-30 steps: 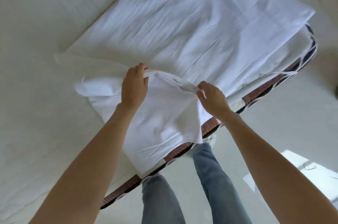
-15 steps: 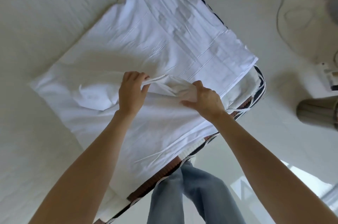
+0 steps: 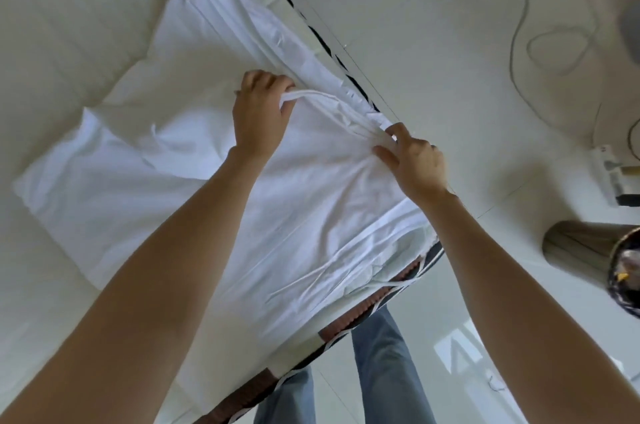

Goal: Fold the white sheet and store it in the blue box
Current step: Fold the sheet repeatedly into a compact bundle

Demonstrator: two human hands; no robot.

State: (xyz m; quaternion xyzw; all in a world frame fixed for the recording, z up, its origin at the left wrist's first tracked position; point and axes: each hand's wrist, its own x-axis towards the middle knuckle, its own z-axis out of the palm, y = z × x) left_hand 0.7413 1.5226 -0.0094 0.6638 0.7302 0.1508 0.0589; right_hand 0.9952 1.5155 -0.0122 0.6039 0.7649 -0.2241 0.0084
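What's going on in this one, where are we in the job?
A person stands at the bed folding a white sheet that lies partly folded on it. The left hand and the right hand each grip a gathered edge of the sheet near the bed's side. No blue box is in view, so storing has not begun. A cable lies on the floor.

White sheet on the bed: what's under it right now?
The white sheet lies on the cream mattress, reaching its brown-and-black trimmed edge. Both hands, left hand and right hand, grip a bunched fold. Whatever lies beneath the folded layers is covered.
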